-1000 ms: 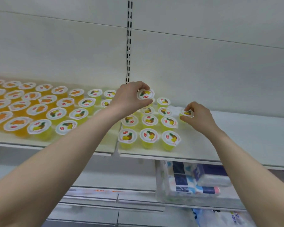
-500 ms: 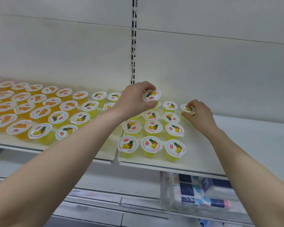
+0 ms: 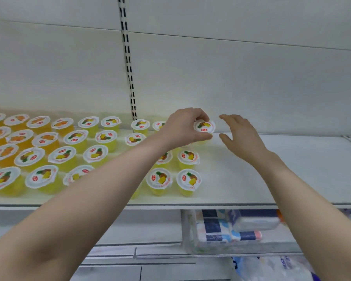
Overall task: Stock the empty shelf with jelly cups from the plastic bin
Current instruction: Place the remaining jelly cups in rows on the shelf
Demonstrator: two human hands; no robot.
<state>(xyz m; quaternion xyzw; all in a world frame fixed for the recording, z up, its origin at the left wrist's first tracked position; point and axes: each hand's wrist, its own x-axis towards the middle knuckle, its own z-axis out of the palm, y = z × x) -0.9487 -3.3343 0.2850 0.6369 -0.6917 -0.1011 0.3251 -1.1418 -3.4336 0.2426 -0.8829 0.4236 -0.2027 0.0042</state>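
Several jelly cups [image 3: 162, 180] sit hidden or partly hidden behind the left forearm, so an exact count fails; the leftmost cups are cut by the frame edge and blurred. Visible lids run to roughly two dozen on the shelf [image 3: 292, 179], orange-filled ones at far left, yellow pineapple ones toward the middle. Each cup is clear plastic with a white foil lid showing a fruit picture and a small red logo. Left hand [image 3: 182, 128] grips one yellow cup [image 3: 204, 126] by its rim, fingers curled over the lid edge, at the far right end of the rows, near the back wall; cannot tell if its base touches the shelf. Right hand [image 3: 239, 134] is empty, fingers spread and slightly curved, just right of that cup, not touching it. Shelf to the right of the hands is bare white. Slotted upright [image 3: 128, 63] runs up the back wall behind the cups. Below the shelf, a clear bin [image 3: 187, 230] holds blue-and-white packs [image 3: 231, 226], labels unreadable; bin's right part is hidden by the right forearm. One crinkled plastic bag [image 3: 272, 268] at bottom right, cut off.
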